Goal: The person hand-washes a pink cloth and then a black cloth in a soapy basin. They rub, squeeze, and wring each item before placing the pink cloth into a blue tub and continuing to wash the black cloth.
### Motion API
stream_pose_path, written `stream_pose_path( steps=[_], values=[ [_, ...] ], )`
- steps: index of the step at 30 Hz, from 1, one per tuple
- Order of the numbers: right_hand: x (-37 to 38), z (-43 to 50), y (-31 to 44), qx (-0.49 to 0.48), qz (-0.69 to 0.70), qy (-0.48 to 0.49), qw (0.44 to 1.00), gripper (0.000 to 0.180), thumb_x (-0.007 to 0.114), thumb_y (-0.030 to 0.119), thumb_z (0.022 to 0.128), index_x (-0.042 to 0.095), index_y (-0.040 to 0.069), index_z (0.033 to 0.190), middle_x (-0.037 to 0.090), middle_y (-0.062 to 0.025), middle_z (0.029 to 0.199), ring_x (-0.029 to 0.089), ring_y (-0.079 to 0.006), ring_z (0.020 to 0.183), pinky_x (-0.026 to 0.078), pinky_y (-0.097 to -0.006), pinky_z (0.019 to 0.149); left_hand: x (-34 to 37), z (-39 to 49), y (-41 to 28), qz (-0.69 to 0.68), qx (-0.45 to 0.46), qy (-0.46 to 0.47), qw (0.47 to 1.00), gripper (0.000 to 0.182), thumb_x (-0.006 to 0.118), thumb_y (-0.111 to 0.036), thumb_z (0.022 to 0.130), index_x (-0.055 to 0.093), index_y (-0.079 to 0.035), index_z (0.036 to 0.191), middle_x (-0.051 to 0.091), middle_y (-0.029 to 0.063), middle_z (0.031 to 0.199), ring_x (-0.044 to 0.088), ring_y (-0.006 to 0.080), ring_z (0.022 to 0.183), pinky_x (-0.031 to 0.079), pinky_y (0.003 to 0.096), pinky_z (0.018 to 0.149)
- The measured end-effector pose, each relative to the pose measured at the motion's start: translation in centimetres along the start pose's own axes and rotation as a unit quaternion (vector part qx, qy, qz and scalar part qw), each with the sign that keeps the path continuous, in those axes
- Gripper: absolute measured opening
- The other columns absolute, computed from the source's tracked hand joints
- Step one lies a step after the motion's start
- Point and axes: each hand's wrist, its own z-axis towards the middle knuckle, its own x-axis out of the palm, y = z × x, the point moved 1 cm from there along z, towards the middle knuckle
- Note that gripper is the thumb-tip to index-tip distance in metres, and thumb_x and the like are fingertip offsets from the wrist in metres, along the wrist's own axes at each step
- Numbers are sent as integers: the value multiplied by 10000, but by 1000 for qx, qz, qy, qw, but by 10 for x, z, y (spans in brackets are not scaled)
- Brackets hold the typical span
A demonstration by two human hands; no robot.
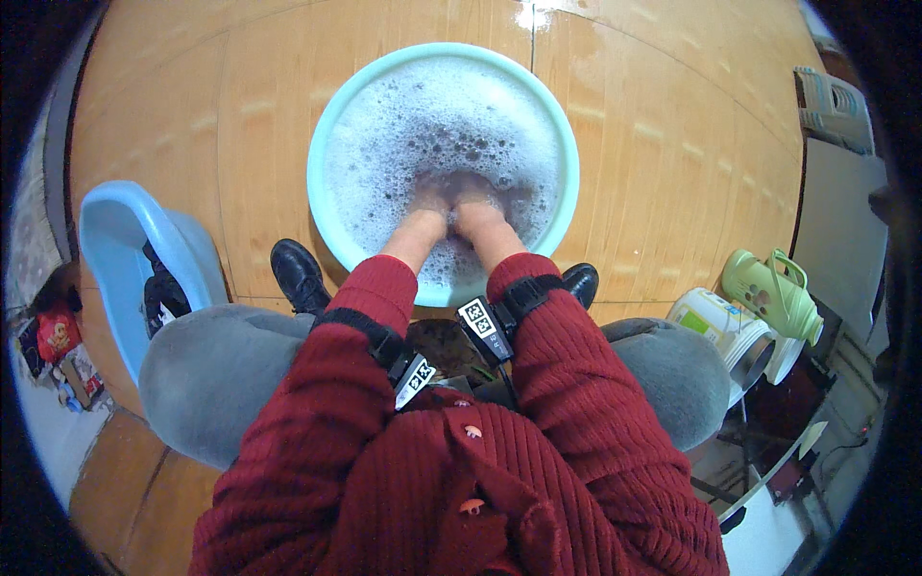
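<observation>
A round light-turquoise plastic basin [567, 173] stands on the floor between my shoes, filled with water under a thick layer of white suds [374, 137]. Both my hands are sunk in it side by side, near the middle. Of my left hand [432, 196] only the wrist and a blurred part of the back show through the foam. My right hand [473, 193] is just as deep, close beside it. The fingers of both are hidden, and whatever they may hold cannot be seen. Dark water with large bubbles [472, 147] lies just beyond them.
A blue plastic tub [184, 245] with dark cloth [164, 291] inside stands at left. At right are a green thermos flask [767, 291], a white bucket [709, 317] and a stack of plastic stools [835, 104]. My black shoes [297, 270] flank the basin on the wooden-look floor [274, 108].
</observation>
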Motion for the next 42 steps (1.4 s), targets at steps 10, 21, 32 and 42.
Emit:
stream_pose_path(
  steps=[10,21,32,42],
  values=[
    [-62,-49,5,38,139,-163,976,247,594,233,800,637,10,896,620,-238,939,608,-375,809,475,-430,763,-25,-28,14,-197,-113,-167,959,239,562,-206,767,656,7,819,631,229,951,631,345,809,496,425,747],
    [-78,-75,25,15,359,-146,922,302,532,252,794,643,36,975,653,-212,909,631,-351,853,483,-409,766,-70,-66,-19,-818,-53,9,573,144,555,-151,821,575,-78,944,588,37,789,576,138,689,501,308,642],
    [-64,-116,10,-122,266,-18,956,333,579,185,767,639,36,1058,659,-175,993,629,-292,947,471,-351,853,-35,-78,-5,-493,-168,-158,839,247,543,-145,766,639,-5,946,659,153,792,639,236,708,502,372,669],
    [-66,-116,-39,-87,248,-214,941,819,762,329,632,402,78,1324,477,-225,1268,479,-363,1159,397,-385,978,-241,-131,-94,-634,112,-248,724,258,550,-127,849,563,-7,1077,609,18,871,582,73,751,476,198,659]
  ],
)
